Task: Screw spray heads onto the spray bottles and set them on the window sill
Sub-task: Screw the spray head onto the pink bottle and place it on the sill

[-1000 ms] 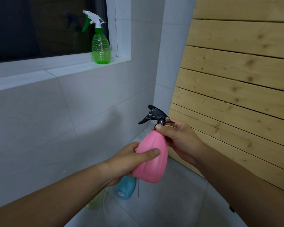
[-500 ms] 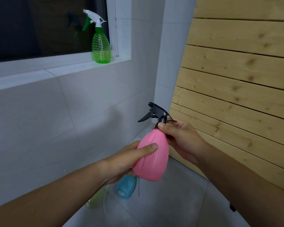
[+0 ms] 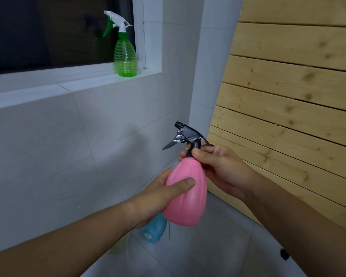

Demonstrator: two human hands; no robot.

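Below the sill (image 3: 74,86), left hand (image 3: 158,198) grips ribbed pink bottle (image 3: 188,202); right hand (image 3: 222,168) pinches black sprayer (image 3: 189,134).

No text, label, brand or number can be read on anything here.

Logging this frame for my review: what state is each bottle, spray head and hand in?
pink bottle: held tilted in the air.
black spray head: on the pink bottle's neck; tightness unclear.
green bottle: upright on the window sill, head on.
blue bottle: lying on the floor, no head seen.
left hand: grips the pink bottle.
right hand: pinches the black spray head's collar.
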